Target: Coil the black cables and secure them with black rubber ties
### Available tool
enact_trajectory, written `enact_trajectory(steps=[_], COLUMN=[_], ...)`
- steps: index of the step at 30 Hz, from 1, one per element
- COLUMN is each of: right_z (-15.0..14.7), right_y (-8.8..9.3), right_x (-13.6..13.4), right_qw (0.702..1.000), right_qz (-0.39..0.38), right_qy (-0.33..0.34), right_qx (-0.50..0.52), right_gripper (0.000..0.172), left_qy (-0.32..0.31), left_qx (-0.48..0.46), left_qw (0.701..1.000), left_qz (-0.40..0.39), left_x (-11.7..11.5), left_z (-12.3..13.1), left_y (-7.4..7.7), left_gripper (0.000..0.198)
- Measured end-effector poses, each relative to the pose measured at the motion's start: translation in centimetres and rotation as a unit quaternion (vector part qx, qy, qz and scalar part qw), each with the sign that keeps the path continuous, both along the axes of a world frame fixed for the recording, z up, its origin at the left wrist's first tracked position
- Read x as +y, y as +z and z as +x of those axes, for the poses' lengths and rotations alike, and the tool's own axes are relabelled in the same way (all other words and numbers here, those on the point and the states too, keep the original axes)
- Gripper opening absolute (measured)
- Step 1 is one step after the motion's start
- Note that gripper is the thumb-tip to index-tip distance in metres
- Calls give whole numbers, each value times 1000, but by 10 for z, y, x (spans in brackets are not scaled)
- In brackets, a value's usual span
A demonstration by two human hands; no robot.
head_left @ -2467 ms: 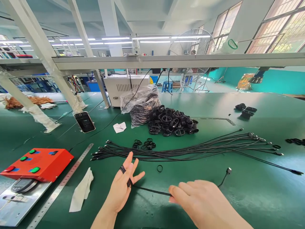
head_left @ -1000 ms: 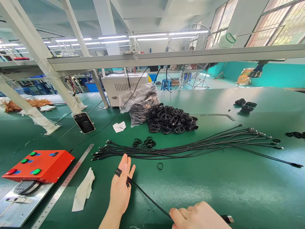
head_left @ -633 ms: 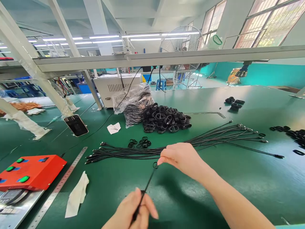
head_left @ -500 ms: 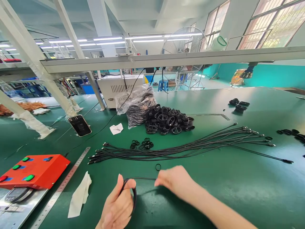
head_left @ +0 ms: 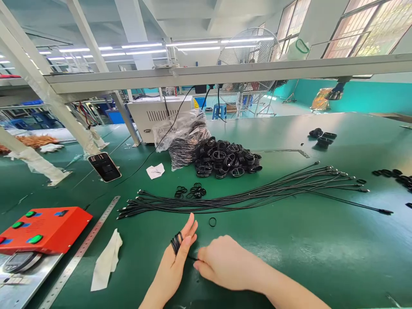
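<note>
Loops of a thin black cable point(head_left: 176, 243) lie round the fingers of my left hand point(head_left: 170, 268), whose fingers point up and away. My right hand point(head_left: 227, 262) is closed in a pinch on a short free stretch of the same cable, close beside the left thumb. Just beyond the hands a single small black ring point(head_left: 212, 222) lies on the green table. Behind it stretches a long bundle of straight black cables point(head_left: 231, 202), with connectors at both ends. Small black rings point(head_left: 195, 191) sit in a little group behind the bundle.
Farther back rises a pile of coiled black cables point(head_left: 227, 159) against a clear plastic bag point(head_left: 188, 146). At left are a red box with buttons point(head_left: 48, 227), a steel ruler point(head_left: 83, 249), a white cloth strip point(head_left: 106, 262) and a phone point(head_left: 104, 166). Black pieces point(head_left: 394, 175) lie far right.
The right hand has come left and nearer, close to the left hand. My left hand has turned, and the cable now sits in tight loops round its fingers. The view has shifted slightly.
</note>
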State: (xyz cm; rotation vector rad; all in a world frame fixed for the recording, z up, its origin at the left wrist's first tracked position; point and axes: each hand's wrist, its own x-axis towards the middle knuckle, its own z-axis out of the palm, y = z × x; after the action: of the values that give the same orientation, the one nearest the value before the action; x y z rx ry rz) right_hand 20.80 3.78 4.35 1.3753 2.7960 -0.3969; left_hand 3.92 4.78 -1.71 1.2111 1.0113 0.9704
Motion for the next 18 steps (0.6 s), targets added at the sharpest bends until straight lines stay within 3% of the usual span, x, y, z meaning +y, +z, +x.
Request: enact_trajectory(steps=[3, 5, 8, 10, 14, 16, 18], right_z=[2, 3, 19, 42, 109, 143, 175], right_y=[-1, -7, -18, -24, -35, -41, -47], right_x=[6, 6, 12, 19, 27, 22, 13], right_qw=[999, 998, 994, 976, 953, 940, 907], right_qz=[-27, -42, -28, -9, 55, 82, 116], right_qy=[37, 25, -100, -216, -279, -315, -396], right_qx=[21, 30, 13, 7, 102, 99, 81], right_gripper=[35, 32, 26, 23, 29, 30, 33], left_qy=[-23, -17, 2, -29, -181, -191, -170], left_qx=[-19, -75, -130, -120, -1, -6, -57], left_qw=[999, 995, 985, 985, 972, 970, 972], left_qz=[-19, -62, -110, -119, -149, -154, -153], left_x=[4, 9, 21, 29, 46, 54, 60], left_z=[-4, -9, -21, -28, -26, -23, -23], left_y=[5, 9, 16, 20, 27, 28, 26], left_gripper=[47, 40, 31, 35, 35, 37, 39])
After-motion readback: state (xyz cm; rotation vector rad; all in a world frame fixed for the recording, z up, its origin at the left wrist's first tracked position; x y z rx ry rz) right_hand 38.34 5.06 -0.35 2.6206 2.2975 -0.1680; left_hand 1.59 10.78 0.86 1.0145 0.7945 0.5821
